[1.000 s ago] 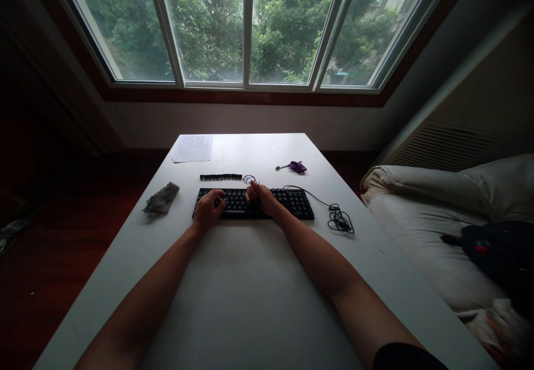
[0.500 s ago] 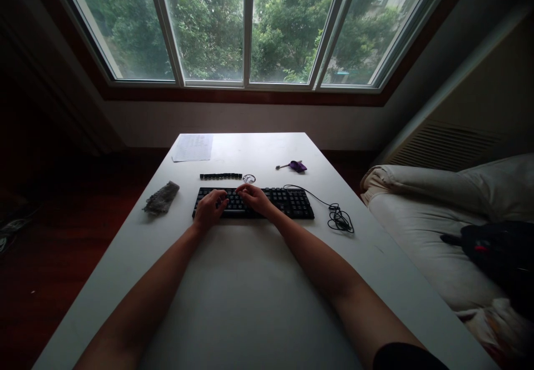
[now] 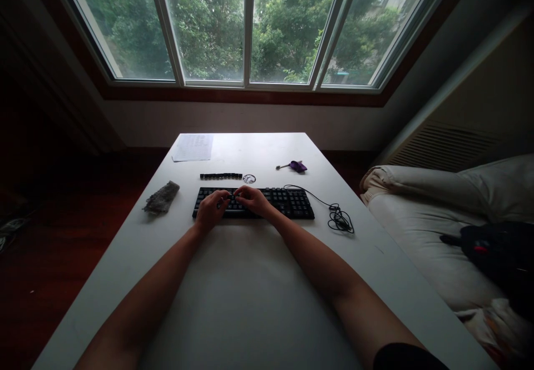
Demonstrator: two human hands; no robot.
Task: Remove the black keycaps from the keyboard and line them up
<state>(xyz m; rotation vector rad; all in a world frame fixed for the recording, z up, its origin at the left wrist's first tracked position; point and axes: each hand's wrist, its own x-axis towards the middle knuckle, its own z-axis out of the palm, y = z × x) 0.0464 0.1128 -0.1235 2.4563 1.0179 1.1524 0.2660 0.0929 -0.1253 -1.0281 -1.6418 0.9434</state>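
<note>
Two-handedly holding fingers (image 3: 247, 191) curled, pinch indiscernible, over a keyboard (image 3: 298, 204), likely stiff, best gripped by ends, between the table's (image 3: 250, 281) edges.

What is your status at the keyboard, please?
Left hand and right hand over keyboard, grip unclear. Keyboard flat on table, cable tangled at right. Row of dark pieces just beyond, clear of it.
</note>
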